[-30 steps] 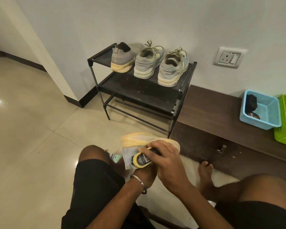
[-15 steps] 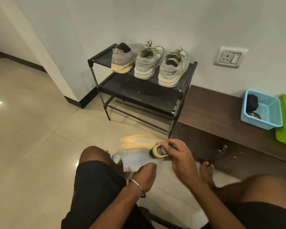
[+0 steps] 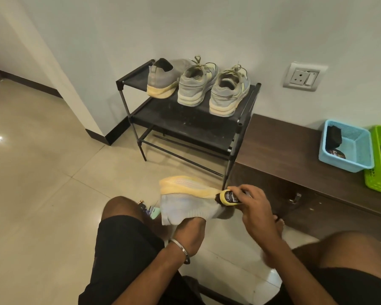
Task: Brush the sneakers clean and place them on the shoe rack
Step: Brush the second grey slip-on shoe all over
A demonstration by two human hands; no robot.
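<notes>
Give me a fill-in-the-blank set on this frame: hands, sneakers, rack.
1. The right hand holds a yellow-handled ____ against the sneaker.
2. The left hand is tucked ____ the grey sneaker.
3. The top shelf of the shoe rack carries ____ sneakers.
4. The held sneaker's sole is ____ in colour.

Missing words: brush; inside; three; yellow

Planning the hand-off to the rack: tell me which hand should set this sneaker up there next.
Left, most likely. The left hand is tucked inside the sneaker and carries it, while the right hand is closed on the brush. The shoe rack stands ahead, toward the left.
</notes>
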